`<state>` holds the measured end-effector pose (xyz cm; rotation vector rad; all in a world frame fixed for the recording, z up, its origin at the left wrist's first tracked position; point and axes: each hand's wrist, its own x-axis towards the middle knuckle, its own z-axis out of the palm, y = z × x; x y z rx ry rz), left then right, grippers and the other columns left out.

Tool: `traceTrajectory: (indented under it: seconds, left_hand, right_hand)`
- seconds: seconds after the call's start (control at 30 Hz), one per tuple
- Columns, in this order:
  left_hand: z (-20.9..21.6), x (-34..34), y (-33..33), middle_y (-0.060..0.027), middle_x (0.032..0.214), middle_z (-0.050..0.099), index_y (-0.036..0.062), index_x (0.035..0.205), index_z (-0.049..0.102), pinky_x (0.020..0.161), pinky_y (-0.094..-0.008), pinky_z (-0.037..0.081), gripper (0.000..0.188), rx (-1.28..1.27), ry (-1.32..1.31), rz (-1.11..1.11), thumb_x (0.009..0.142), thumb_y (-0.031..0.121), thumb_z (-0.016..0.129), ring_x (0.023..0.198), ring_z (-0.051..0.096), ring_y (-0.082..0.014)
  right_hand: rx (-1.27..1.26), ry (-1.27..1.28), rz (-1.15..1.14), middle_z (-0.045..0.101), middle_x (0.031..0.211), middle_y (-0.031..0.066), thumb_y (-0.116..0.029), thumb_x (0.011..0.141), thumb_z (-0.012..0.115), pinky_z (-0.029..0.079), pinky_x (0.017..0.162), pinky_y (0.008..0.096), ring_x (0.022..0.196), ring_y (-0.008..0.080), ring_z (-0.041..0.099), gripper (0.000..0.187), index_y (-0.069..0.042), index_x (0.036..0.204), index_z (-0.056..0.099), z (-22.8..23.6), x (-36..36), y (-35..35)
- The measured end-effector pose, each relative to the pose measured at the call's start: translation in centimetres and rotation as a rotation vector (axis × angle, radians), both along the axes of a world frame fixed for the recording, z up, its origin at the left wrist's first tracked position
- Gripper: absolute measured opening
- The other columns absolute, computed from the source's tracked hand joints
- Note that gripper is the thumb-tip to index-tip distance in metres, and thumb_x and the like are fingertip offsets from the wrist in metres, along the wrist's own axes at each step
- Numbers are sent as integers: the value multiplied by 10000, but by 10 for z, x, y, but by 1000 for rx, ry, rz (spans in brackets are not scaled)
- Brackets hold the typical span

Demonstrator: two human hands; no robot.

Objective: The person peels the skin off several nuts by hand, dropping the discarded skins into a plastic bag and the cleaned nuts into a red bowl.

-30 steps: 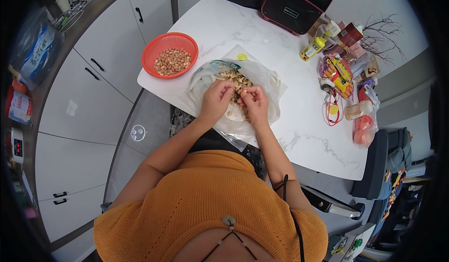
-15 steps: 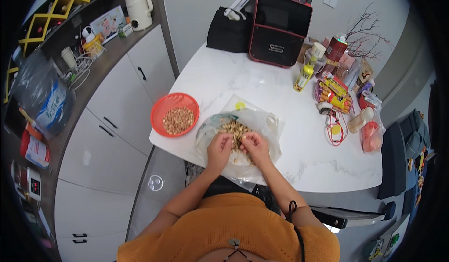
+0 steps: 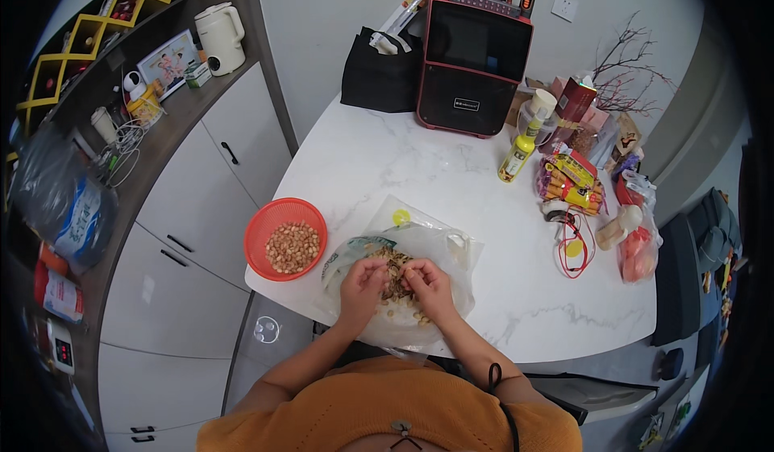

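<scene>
Left hand (image 3: 364,292) and right hand (image 3: 429,289) hung over bag (image 3: 451,260), fingers curled; cannot tell if tips met or gripped anything. Shells (image 3: 395,281) lay in bag between hands, pale pieces (image 3: 421,320) on bag's near side. Step looked like shelling; next move likely called for parting shell from kernel. Basket (image 3: 258,226) of kernels (image 3: 292,248) stood left of bag, speaker (image 3: 468,65) beyond.

The person wears an orange knitted top (image 3: 387,399) with 2 short sleeves (image 3: 544,420). At the neckline hangs 1 round greyish pendant (image 3: 401,426) on a dark cord (image 3: 413,442). A thin black strap (image 3: 511,428), looped at 1 end, crosses the right sleeve. The left hand (image 3: 361,292) and right hand (image 3: 430,287) are bare.
</scene>
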<state>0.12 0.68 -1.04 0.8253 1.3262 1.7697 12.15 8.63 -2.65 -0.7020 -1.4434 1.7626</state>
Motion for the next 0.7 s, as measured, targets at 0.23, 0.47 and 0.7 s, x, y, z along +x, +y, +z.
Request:
traceTrajectory:
  seconds: [0.23,0.47,0.7]
  left_hand:
    - [-1,-4,-3,-31,871,548,18,1022,502,685,-201,431,154,39,2,34,889,77,454,773,523,-78]
    - [6,-6,0,-29,852,542,15,1009,500,672,-201,426,142,13,-46,-91,880,65,468,750,515,-72]
    - [-2,-5,1,-25,860,537,3,1010,487,659,-197,428,146,51,17,-132,874,48,464,758,518,-67]
  right_hand:
    - [167,-109,10,482,691,-44,-66,853,507,338,535,153,601,15,406,82,-27,915,543,-8,-4,-4]
    - [118,-88,-16,485,709,-50,-57,851,511,336,543,153,614,16,403,92,-25,923,559,-5,-2,-3]
    - [18,-61,6,585,835,11,-49,857,516,437,644,174,691,47,519,159,-7,1005,558,-1,-1,-3]
